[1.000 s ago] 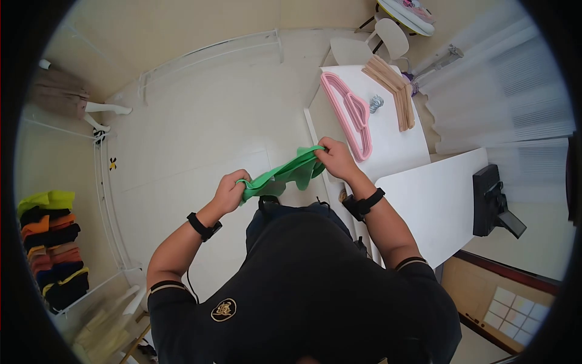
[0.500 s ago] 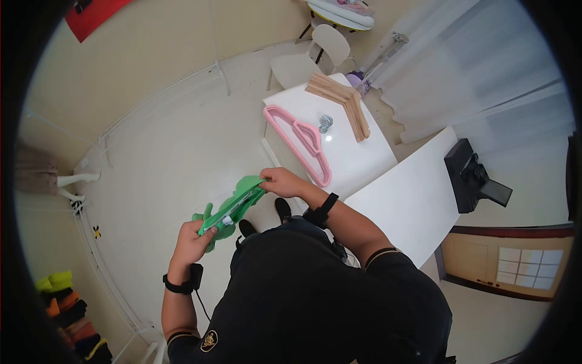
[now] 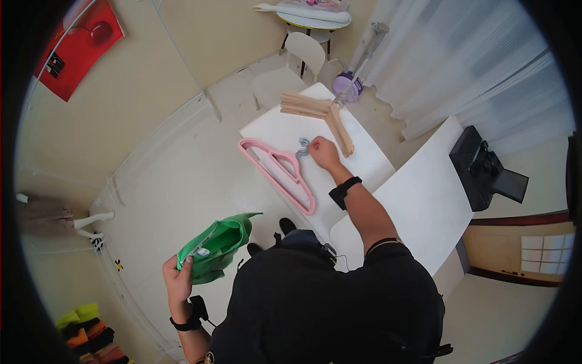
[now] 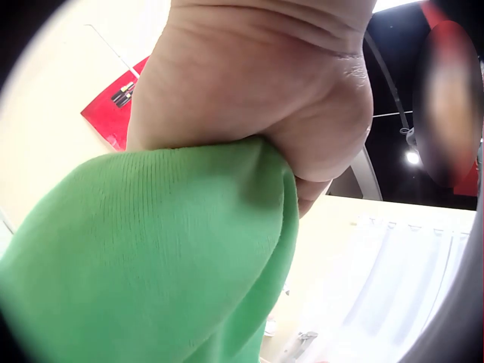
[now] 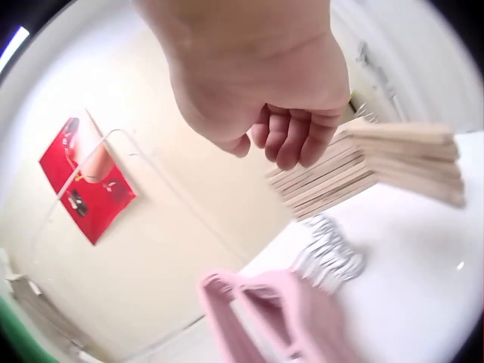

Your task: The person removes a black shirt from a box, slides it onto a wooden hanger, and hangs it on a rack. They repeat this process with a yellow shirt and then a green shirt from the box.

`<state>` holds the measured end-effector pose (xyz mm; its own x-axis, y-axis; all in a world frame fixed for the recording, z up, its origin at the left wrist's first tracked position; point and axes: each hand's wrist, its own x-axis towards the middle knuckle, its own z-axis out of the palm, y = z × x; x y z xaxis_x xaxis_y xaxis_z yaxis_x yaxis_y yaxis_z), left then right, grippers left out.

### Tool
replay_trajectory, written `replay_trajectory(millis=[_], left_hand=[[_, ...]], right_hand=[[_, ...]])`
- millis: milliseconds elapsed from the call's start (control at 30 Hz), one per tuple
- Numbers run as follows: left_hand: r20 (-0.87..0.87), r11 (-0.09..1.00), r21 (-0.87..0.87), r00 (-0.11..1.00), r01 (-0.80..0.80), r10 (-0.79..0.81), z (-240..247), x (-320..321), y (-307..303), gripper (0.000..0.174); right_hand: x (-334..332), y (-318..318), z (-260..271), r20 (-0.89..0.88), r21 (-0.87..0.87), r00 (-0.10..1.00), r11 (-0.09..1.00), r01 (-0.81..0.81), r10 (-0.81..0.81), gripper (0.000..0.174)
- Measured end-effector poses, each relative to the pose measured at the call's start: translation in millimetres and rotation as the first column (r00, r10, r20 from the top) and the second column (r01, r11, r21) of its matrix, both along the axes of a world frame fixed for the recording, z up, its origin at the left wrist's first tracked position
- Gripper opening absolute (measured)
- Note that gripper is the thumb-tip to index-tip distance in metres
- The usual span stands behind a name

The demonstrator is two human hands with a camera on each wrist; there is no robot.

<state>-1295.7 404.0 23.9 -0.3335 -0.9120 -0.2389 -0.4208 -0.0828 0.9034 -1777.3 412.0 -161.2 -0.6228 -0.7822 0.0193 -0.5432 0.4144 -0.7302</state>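
Note:
My left hand (image 3: 177, 280) grips the edge of a green garment (image 3: 221, 242), which hangs partly spread with a pale label inside. In the left wrist view, its green fabric (image 4: 151, 242) drapes below the hand (image 4: 249, 83). My right hand (image 3: 325, 153) is beside the metal hooks (image 3: 302, 147) of the stacked pink hangers (image 3: 310, 206). In the right wrist view, that hand (image 5: 257, 83) has loosely bent fingers with nothing between them, above the hooks (image 5: 333, 257); a gap shows between hand and hooks.
Wooden hangers (image 3: 306, 106) lie on the white table (image 3: 370, 158), beyond the pink ones. A second white table (image 3: 418, 212) carries a black monitor (image 3: 473, 167). Behind stand a white chair (image 3: 306, 51) and a purple-based appliance (image 3: 347, 87). Folded clothes (image 3: 91, 333) lie at lower left.
My right hand has let go of the green garment and moved across to the pink hangers' hooks. The left hand keeps its grip, lower down, and the garment now hangs from it alone.

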Motion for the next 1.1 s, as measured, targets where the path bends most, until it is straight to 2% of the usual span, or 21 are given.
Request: replay_trajectory(millis=[67, 100, 167, 200, 267, 367, 600, 700, 767, 900, 1000, 1067, 1100], left_hand=[[0.013, 1.000, 0.010, 1.000, 0.003, -0.003, -2.7, 0.9, 5.1, 0.017], [0.021, 1.000, 0.022, 1.000, 0.003, -0.003, -3.6, -1.9, 6.0, 0.017], [0.026, 0.999, 0.029, 0.999, -0.024, 0.024, 0.3, -12.3, 10.6, 0.017], [0.029, 0.998, 0.036, 0.998, -0.055, 0.054, 1.3, -16.9, 13.0, 0.016], [0.041, 0.997, 0.044, 0.997, -0.062, 0.061, -1.1, -20.6, 14.8, 0.016], [0.080, 0.997, 0.038, 0.994, -0.073, 0.070, -6.5, -21.1, 16.5, 0.015], [0.076, 0.990, 0.036, 0.988, -0.135, 0.132, -13.0, -29.9, 24.0, 0.014], [0.085, 0.988, 0.012, 0.984, -0.156, 0.155, -12.4, -34.6, 24.9, 0.015], [0.106, 0.988, 0.021, 0.983, -0.150, 0.147, -14.7, -30.7, 24.0, 0.016], [0.136, 0.989, 0.027, 0.981, -0.147, 0.142, -19.8, -27.7, 21.9, 0.018], [0.119, 0.991, -0.016, 0.984, -0.131, 0.132, -23.5, -27.2, 21.4, 0.018], [0.108, 0.988, -0.022, 0.982, -0.153, 0.155, -23.8, -29.7, 21.0, 0.017], [0.097, 0.985, -0.030, 0.980, -0.172, 0.174, -23.3, -31.5, 21.0, 0.018]], right_hand=[[-42.8, 12.4, 2.6, -0.161, 0.081, 0.976, 0.984, 0.161, -0.146, 0.026], [-62.8, 14.5, -1.6, -0.160, 0.078, 0.976, 0.983, 0.163, -0.149, 0.026], [-88.2, 17.7, -14.5, -0.311, 0.221, 0.931, 0.939, 0.265, -0.190, 0.028], [-94.8, 18.3, -20.7, -0.309, 0.222, 0.932, 0.939, 0.263, -0.188, 0.028], [-102.6, 18.5, -28.5, -0.412, 0.292, 0.903, 0.921, 0.257, -0.121, 0.029], [-103.5, 18.2, -32.9, -0.474, 0.374, 0.879, 0.893, 0.250, -0.047, 0.030], [-110.3, 19.3, -57.4, -0.462, 0.368, 0.884, 0.889, 0.271, -0.078, 0.029], [-114.0, 17.1, -64.1, -0.438, 0.336, 0.894, 0.905, 0.261, -0.095, 0.026], [-115.5, 17.4, -66.1, -0.380, 0.196, 0.908, 0.943, 0.267, -0.178, 0.025], [-116.3, 15.9, -60.8, -0.333, 0.081, 0.917, 0.962, 0.260, -0.220, 0.024], [-108.4, 12.6, -36.4, -0.301, 0.041, 0.934, 0.976, 0.215, -0.194, 0.024], [-93.4, 8.8, -12.4, -0.322, -0.161, 0.916, 0.968, 0.195, -0.238, 0.024], [-85.5, 8.4, -0.4, -0.321, -0.157, 0.922, 0.972, 0.173, -0.215, 0.024]])
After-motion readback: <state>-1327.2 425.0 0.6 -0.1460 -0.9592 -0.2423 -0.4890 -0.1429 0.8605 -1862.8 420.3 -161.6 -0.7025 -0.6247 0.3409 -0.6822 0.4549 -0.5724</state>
